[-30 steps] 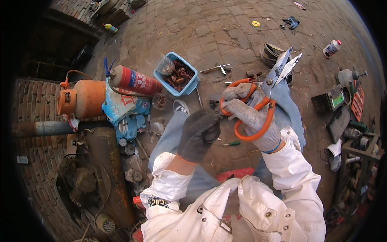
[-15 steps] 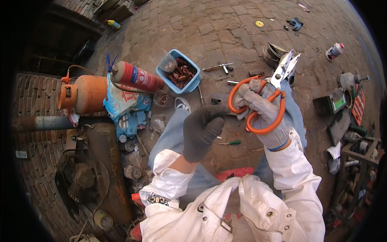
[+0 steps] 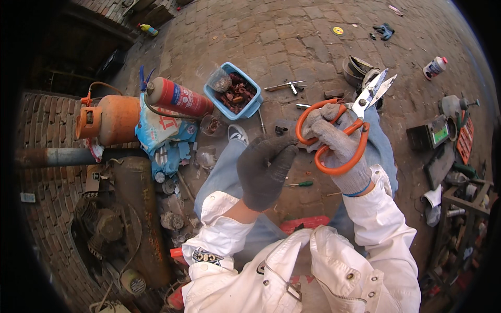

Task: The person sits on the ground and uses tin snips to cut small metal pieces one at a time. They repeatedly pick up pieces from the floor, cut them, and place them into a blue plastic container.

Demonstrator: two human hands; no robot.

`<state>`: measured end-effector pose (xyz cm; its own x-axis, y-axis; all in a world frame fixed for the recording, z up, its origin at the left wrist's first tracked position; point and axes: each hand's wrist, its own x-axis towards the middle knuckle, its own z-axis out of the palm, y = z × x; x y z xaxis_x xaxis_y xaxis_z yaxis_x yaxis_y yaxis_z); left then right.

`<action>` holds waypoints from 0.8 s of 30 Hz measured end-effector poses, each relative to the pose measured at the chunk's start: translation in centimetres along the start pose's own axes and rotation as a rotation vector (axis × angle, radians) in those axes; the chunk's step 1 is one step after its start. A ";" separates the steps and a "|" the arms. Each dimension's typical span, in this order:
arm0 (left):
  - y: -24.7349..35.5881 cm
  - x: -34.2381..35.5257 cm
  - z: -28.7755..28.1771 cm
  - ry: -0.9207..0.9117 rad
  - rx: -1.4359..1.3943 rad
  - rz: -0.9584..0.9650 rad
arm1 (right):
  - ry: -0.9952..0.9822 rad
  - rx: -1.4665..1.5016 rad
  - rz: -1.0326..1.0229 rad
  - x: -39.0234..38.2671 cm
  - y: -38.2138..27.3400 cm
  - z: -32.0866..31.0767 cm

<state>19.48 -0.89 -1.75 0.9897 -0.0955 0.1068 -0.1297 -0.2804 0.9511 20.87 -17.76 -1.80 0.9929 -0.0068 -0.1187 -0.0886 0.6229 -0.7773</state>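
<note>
My right hand (image 3: 342,148), in a grey knit glove, grips a pair of large scissors (image 3: 360,104) with orange loop handles. Their metal blades point away to the upper right and stand slightly apart. Close to the left handle loop is my left hand (image 3: 265,172) in a black glove, its thumb and fingers pinched together. Whatever lies between those fingertips is too small to make out. Both hands hover over the gap between my knees, above the brick ground.
A blue tub (image 3: 254,108) of reddish-brown scraps stands ahead, beside a red fire extinguisher (image 3: 185,99) and an orange gas cylinder (image 3: 117,120). A green-handled screwdriver (image 3: 304,183) lies between my legs. To the right are a black battery (image 3: 425,134) and a metal rack (image 3: 464,211).
My left hand has turned a little, its fingertips now nearer the scissors' left loop and pinched together. The scissor blades have tipped slightly rightward, still in my right hand.
</note>
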 end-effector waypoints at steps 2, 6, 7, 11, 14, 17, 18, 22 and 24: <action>0.2 -0.2 -0.3 -0.051 -0.148 -0.137 | 0.006 -0.028 0.001 0.1 -0.5 -0.3; 0.2 -0.2 -0.4 -0.089 -0.286 -0.302 | -0.004 -0.081 -0.054 0.0 -0.4 -0.6; 0.2 -0.2 -0.3 -0.087 -0.226 -0.269 | -0.003 -0.091 -0.091 0.1 -0.3 -0.6; -0.4 0.2 0.6 0.002 0.056 0.084 | 0.010 -0.118 -0.117 0.5 0.6 -1.0; -0.7 0.3 1.1 0.050 0.190 0.258 | 0.002 -0.008 -0.044 0.7 1.3 -1.2; -0.7 0.6 1.3 0.084 0.223 0.331 | 0.019 0.039 -0.006 0.5 1.9 -1.0; -0.7 0.6 1.4 0.090 0.241 0.350 | 0.023 0.063 -0.008 0.5 2.0 -0.9; -0.6 0.6 1.3 0.079 0.355 0.403 | 0.013 0.092 0.024 0.2 1.8 -1.0; -0.4 0.4 1.3 0.087 0.336 0.346 | 0.012 0.072 0.032 0.1 1.6 -1.0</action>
<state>19.83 -2.05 -2.51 0.8847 -0.1611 0.4375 -0.4500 -0.5406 0.7109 20.73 -17.56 -3.73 0.9886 0.0047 -0.1503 -0.1136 0.6778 -0.7264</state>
